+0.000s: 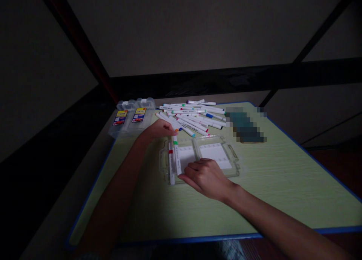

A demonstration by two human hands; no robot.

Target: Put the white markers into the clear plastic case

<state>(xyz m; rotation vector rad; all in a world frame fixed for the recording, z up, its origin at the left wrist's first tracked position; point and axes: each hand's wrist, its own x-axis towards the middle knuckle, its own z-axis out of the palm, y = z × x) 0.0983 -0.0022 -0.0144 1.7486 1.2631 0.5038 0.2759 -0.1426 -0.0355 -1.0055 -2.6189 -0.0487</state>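
Note:
A white marker with a green band (177, 154) lies lengthwise over the left half of an open clear plastic case (236, 171). My left hand (162, 128) is closed, its fingertips pinched at the marker's far end. At the near end, the thumb of my right hand (206, 179) meets the marker, with the other fingers curled in. Just left of it, a white marker with a red band (171, 163) rests in the case. White inserts (215, 156) show in the case; my right hand hides part of them.
Behind the case lies a loose heap of white markers (195, 120) with variously coloured ends. Two clear cases with yellow-and-blue labels (139, 115) stand at the back left. A pixelated dark flat object (246, 128) is on the right of the pale green, blue-edged table (283, 184).

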